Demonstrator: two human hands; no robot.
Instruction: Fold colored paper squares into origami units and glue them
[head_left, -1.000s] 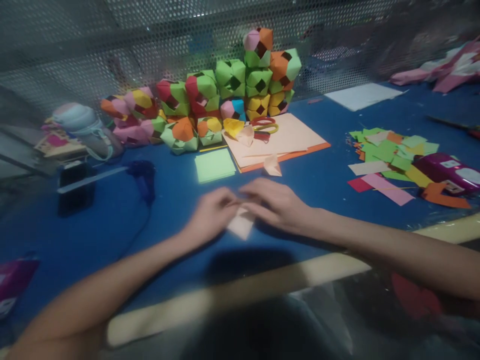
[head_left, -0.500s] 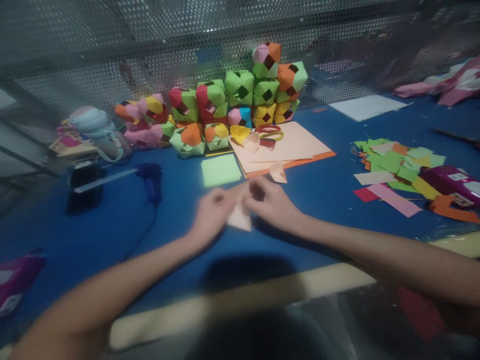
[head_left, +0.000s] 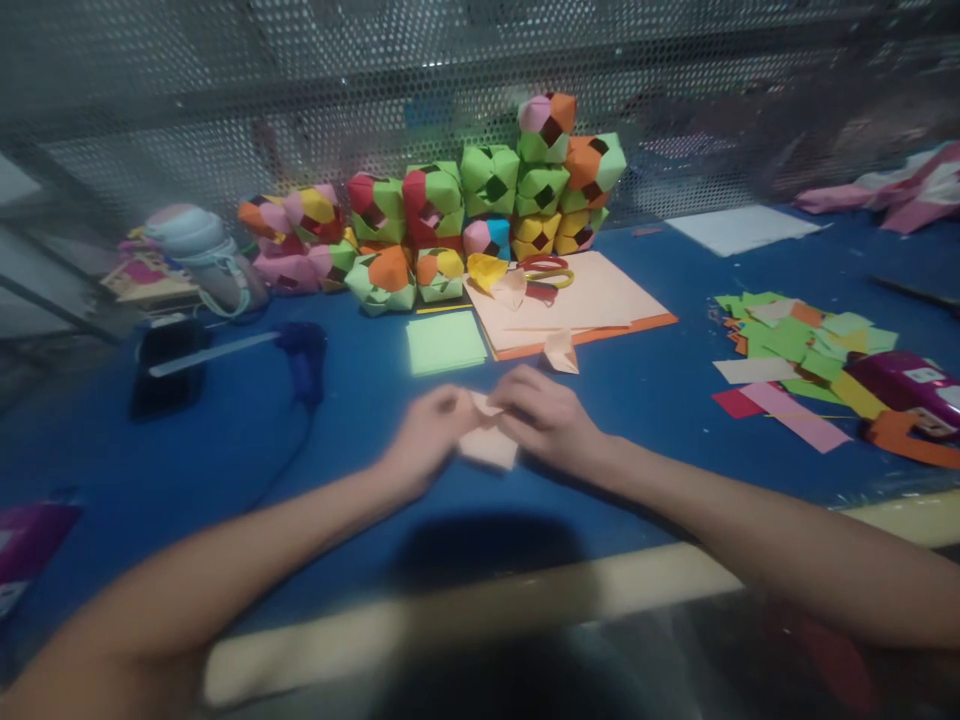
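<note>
My left hand (head_left: 429, 436) and my right hand (head_left: 545, 413) meet over the blue table (head_left: 225, 440), both pinching a small folded piece of pale peach paper (head_left: 489, 444) that lies between them. The fingers of both hands are curled onto the paper. A folded peach piece (head_left: 561, 350) lies just beyond my right hand. Behind it are a stack of peach and orange sheets (head_left: 585, 295) and a green square pad (head_left: 445, 342).
A pile of coloured paper cubes (head_left: 465, 215) stands against the perforated metal wall. Scissors (head_left: 544, 270) rest on the peach sheets. Loose paper scraps (head_left: 795, 335) and a purple object (head_left: 911, 385) lie right. A black device (head_left: 166, 365) and blue cable (head_left: 304, 355) lie left.
The view has shifted slightly, so everything sits lower in frame. My hands stayed together on the peach paper, working its fold; the paper now lies flatter between them.
</note>
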